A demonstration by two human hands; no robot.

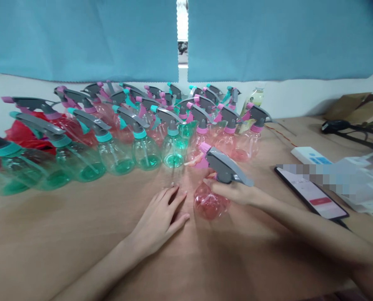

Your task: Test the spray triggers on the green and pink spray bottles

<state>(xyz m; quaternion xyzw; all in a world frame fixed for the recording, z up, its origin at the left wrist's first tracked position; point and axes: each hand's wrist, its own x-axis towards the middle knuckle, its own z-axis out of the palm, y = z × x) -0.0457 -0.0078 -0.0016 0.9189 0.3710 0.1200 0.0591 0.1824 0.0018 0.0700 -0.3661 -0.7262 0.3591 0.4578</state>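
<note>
My right hand (pixel 230 190) is wrapped round the neck of a pink spray bottle (pixel 211 205), whose grey and pink trigger head points up and to the left. One finger reaches out past the pink trigger. My left hand (pixel 159 213) lies on the wooden table (pixel 155 276), fingers spread, just left of that bottle and apart from it. Behind both hands stand several more spray bottles in rows. Clear green ones with teal collars, such as the green spray bottle (pixel 173 154), make up the front left. Pink spray bottles (pixel 241 146) stand at the right end.
A phone (pixel 314 196) with its screen lit lies to the right, beside a white box (pixel 311 156) and clear plastic packaging (pixel 364 179). Farther back are a black cable (pixel 336 125) and brown cardboard (pixel 352 106). Red plastic (pixel 20 129) sits among the left bottles. A blue curtain (pixel 79 37) hangs behind.
</note>
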